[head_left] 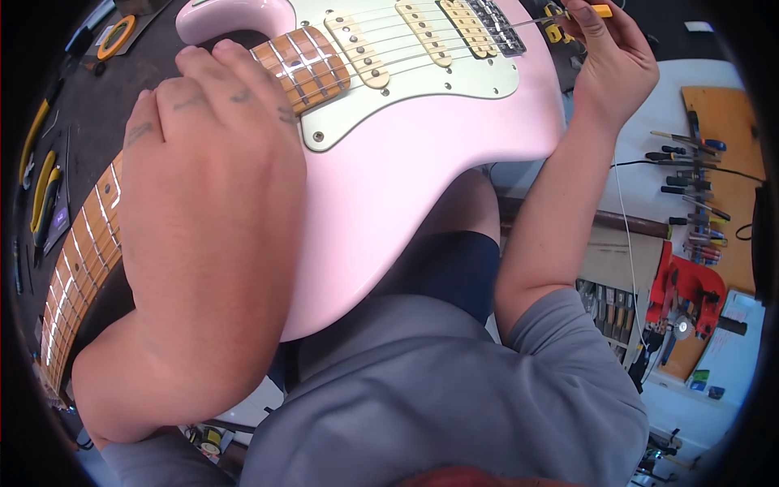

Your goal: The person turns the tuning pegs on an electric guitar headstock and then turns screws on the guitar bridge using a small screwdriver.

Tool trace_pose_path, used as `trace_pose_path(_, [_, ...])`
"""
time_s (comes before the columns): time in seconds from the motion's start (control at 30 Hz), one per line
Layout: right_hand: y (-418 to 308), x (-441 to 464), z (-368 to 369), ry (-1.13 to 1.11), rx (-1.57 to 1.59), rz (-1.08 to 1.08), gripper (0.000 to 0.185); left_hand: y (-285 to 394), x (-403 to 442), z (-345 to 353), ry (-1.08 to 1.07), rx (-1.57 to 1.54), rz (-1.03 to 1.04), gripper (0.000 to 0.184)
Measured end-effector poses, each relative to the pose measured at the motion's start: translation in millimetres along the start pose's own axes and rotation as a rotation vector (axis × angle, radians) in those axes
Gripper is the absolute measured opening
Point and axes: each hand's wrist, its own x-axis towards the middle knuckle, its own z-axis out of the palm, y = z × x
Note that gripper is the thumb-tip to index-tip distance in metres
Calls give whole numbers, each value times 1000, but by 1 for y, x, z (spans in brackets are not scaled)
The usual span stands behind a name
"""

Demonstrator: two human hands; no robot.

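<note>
A pink electric guitar (373, 195) with a pale green pickguard (454, 85) lies across my lap and the dark bench. My left hand (215, 178) rests over the upper fretboard (304, 69), where the neck meets the body, its fingers curled over the far edge. At the upper right, my right hand (613, 57) holds a thin screwdriver by its yellow handle (600, 11). The metal shaft points left at the bridge (497, 28), near the string ends. Whether the tip touches the bridge is too small to tell.
Yellow-handled pliers (45, 195) and an orange tape ring (116, 37) lie on the dark bench at left. Screwdrivers (702, 203) line a wooden board at right, near a red tool (688, 292). A white cable (626, 227) hangs beside my right forearm.
</note>
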Motion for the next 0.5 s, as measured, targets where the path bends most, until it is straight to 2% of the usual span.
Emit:
trace_pose_path(0.03, [-1, 1, 5, 114, -151, 52, 27, 0, 0, 1, 8, -8, -1, 43])
trace_pose_path(0.13, [-12, -15, 27, 42, 444, 57, 30, -1, -1, 6, 42, -2, 11, 43])
trace_pose_path(0.3, [8, -11, 2, -29, 377, 14, 35, -1, 0, 3, 31, 9, 7, 42])
trace_pose_path(0.5, [6, -3, 10, -102, 399, -10, 34, -1, 0, 4, 37, 31, 4, 42])
